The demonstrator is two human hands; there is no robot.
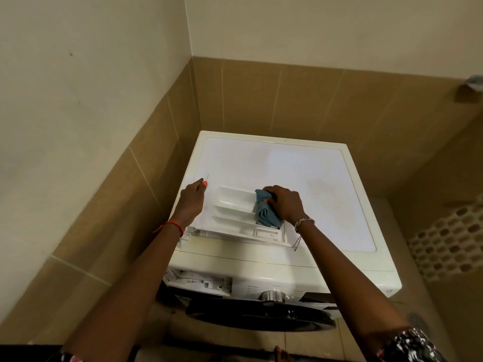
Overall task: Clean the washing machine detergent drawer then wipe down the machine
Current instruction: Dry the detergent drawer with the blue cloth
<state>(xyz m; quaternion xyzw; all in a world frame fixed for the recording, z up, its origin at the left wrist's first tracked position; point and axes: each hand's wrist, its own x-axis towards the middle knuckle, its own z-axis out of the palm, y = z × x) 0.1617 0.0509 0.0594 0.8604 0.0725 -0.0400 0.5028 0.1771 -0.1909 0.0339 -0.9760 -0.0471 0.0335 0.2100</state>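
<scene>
Nearest, at the bottom right of the frame, a patterned sleeve (413, 343); two bare forearms reaching up from there. Mid-frame, toward the front left of the washing machine (326, 184) top surface: the detergent drawer (232, 202), out of its slot and lying flat. Over its right-side compartment, the right hand (285, 205), fingers bunched round a blue cloth (266, 214) and pressing it in. At the drawer's left end, the left hand (192, 199), thumb straight, other fingers hidden, grip impossible to tell. Lower down, the open drawer slot (201, 282) left of the dial (271, 296).

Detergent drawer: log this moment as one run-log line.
detergent drawer: on machine top | right hand: grips blue cloth in drawer | left hand: at drawer's left edge
</scene>
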